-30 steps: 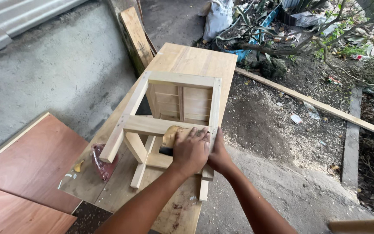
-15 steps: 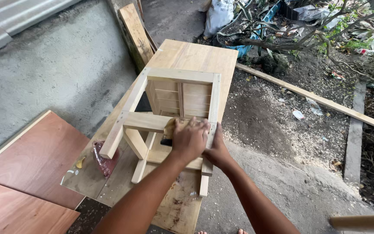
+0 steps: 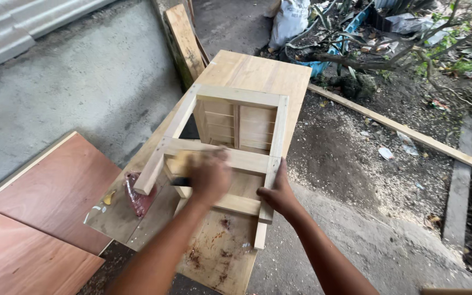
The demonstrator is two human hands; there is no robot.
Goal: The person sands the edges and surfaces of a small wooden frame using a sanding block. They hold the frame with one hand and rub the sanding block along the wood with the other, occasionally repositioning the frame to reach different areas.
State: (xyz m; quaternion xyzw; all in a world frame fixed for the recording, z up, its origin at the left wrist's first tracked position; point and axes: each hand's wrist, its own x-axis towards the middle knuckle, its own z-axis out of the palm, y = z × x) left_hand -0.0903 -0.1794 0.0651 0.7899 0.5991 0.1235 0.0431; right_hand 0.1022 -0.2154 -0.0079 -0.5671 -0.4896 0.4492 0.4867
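Wooden frame (image 3: 236, 136): pale, unfinished, stool-like, lying on its side on the work board (image 3: 258, 74); slatted panel faces away, legs point toward the person.

Left hand (image 3: 210, 176): on the frame's near crossbar, motion-blurred, fingers curled over a small block with a dark underside (image 3: 178, 173); grip closed on it.

Right hand (image 3: 277, 195): on the frame's near right leg, fingers wrapped round the wood, thumb along the leg.

Red crumpled sheet (image 3: 137, 192): on the board, just left of the frame's near leg.

Reddish-brown panels (image 3: 39, 207): flat on the ground, left of the frame.

White sack (image 3: 290, 22): filled, contents hidden, well beyond the frame's far end, no label legible.

Long plank (image 3: 400, 128): on the dirt, right of the frame.
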